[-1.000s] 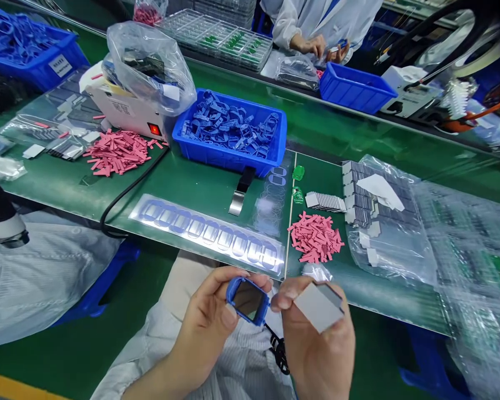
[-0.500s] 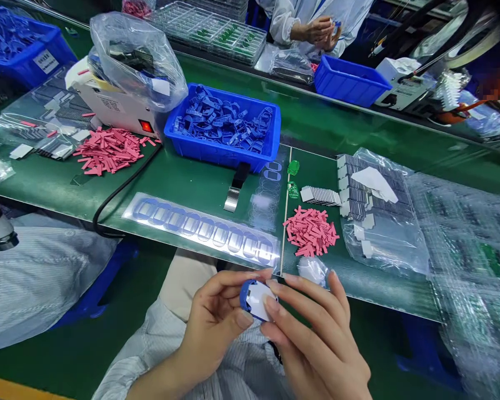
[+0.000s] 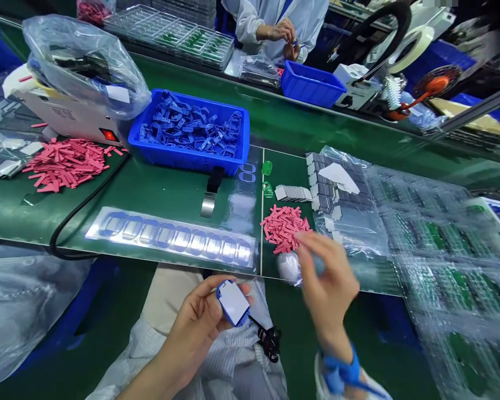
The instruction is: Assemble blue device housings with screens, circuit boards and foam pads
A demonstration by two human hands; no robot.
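My left hand (image 3: 200,316) grips a blue plastic housing (image 3: 249,318) by its edges, above my lap. A flat white rectangular piece (image 3: 234,300) lies inside the housing and faces up. Just beyond the housing a bundled black cord (image 3: 270,341) rests on my lap; I cannot tell whether it is attached. My right hand (image 3: 327,278), slightly blurred, reaches to the right edge of a pile of pink strips (image 3: 284,225). Its thumb and forefinger are pinched together there, and whatever is between the tips is hidden. A blue band (image 3: 341,364) circles that wrist.
A blue bin (image 3: 187,161) of blue plastic parts stands on the bench, left of centre. In front lies a sheet of oval stickers (image 3: 170,239). White pieces (image 3: 294,193), a bag of dark-edged pieces (image 3: 350,216) and clear trays (image 3: 437,266) are rightward. Across the bench, a person works.
My right hand has left the housing and moved forward to the pink strips. My left hand keeps the housing, now turned more face up. The view has shifted rightward.
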